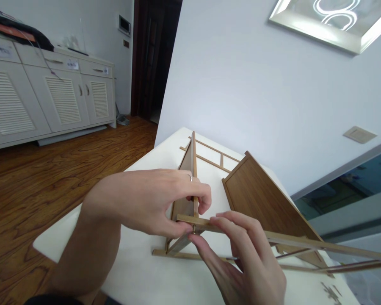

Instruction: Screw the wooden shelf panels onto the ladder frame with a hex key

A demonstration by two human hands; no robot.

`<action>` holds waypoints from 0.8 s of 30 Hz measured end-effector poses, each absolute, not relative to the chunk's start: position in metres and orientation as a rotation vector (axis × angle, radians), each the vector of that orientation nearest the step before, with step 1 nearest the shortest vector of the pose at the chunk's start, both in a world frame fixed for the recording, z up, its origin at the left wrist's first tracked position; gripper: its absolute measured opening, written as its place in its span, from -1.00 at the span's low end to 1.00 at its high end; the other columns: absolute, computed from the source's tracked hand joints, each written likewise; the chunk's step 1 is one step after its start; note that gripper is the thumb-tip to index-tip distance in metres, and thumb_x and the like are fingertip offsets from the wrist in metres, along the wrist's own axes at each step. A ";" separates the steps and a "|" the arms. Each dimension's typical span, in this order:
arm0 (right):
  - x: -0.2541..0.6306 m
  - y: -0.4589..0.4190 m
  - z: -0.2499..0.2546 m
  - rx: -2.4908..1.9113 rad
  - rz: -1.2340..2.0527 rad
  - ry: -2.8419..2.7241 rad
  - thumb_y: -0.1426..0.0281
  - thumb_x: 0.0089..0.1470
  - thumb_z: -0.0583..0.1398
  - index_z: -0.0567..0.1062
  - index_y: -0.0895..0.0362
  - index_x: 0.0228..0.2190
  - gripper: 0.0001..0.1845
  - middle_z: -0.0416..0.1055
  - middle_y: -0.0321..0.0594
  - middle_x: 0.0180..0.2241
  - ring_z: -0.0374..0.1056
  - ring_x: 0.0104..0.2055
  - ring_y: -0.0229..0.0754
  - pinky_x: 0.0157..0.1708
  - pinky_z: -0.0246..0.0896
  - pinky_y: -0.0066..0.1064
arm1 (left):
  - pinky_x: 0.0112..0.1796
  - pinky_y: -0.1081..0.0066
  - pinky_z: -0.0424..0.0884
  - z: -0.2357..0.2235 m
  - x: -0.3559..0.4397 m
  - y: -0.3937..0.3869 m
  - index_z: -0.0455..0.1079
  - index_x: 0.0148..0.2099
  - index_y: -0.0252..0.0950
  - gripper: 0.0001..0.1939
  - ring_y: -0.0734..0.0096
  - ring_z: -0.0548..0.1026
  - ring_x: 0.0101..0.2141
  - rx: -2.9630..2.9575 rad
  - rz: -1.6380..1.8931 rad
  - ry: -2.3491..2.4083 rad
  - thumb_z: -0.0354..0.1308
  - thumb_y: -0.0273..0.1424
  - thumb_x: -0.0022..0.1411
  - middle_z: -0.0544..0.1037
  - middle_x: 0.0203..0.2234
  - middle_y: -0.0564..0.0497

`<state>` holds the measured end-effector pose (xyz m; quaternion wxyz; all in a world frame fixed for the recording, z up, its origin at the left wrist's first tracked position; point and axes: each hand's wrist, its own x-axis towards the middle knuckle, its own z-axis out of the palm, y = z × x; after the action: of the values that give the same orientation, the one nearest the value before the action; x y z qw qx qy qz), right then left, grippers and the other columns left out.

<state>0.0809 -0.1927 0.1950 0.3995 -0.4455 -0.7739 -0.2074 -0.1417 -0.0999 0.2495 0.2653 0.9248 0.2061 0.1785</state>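
My left hand [155,199] wraps its fingers over the edge of an upright wooden panel [194,156]. Its thumb presses by a small brass-coloured screw [194,229] at the corner where the panel meets a long wooden frame [305,242]. My right hand [254,258] holds that frame near its end, fingers on the top rail and thumb tip beside the screw. A thin grey metal piece [232,258] shows under the right fingers; its kind is hidden. The frame stretches off to the right, roughly at right angles to the panel.
A larger brown wooden panel [263,195] leans on the white table [139,271] to the right. Behind lies a slim ladder-like frame [209,163]. Several small fasteners [331,292] lie at the table's near right. A wall [241,84] borders the far side; a white cabinet [66,93] stands left.
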 end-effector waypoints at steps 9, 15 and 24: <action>0.081 -0.194 0.198 -1.152 -0.535 -1.957 0.20 0.25 0.38 0.48 0.07 -0.16 -0.73 0.52 -0.23 -0.26 0.36 -0.54 -0.39 -0.53 0.32 -0.55 | 0.01 0.55 0.33 0.251 -0.140 -0.105 0.58 -0.21 -0.13 -0.78 0.45 0.51 -0.05 2.531 0.465 0.416 0.25 -0.60 0.31 0.59 -0.06 0.10; 0.082 -0.199 0.198 -1.160 -0.482 -1.979 0.12 0.26 0.35 0.50 0.06 -0.11 -0.68 0.47 -0.20 -0.24 0.29 -0.54 -0.37 -0.57 0.28 -0.52 | 0.00 0.53 0.35 0.251 -0.140 -0.103 0.62 -0.20 -0.13 -0.79 0.44 0.54 -0.08 2.547 0.477 0.422 0.30 -0.58 0.28 0.61 -0.07 0.10; 0.115 -0.226 0.212 -1.206 -0.130 -2.099 0.50 0.34 0.11 0.47 0.04 0.00 -0.74 0.50 -0.23 -0.28 0.50 -0.38 -0.27 -0.43 0.46 -0.56 | 0.02 0.52 0.38 0.250 -0.139 -0.102 0.63 -0.20 -0.11 -0.81 0.41 0.55 -0.07 2.543 0.491 0.435 0.29 -0.55 0.28 0.62 -0.08 0.10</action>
<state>0.1148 -0.2262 0.2125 0.3511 -0.4656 -0.8108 -0.0502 -0.1389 -0.1022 0.2499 0.2548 0.9363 0.1602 0.1809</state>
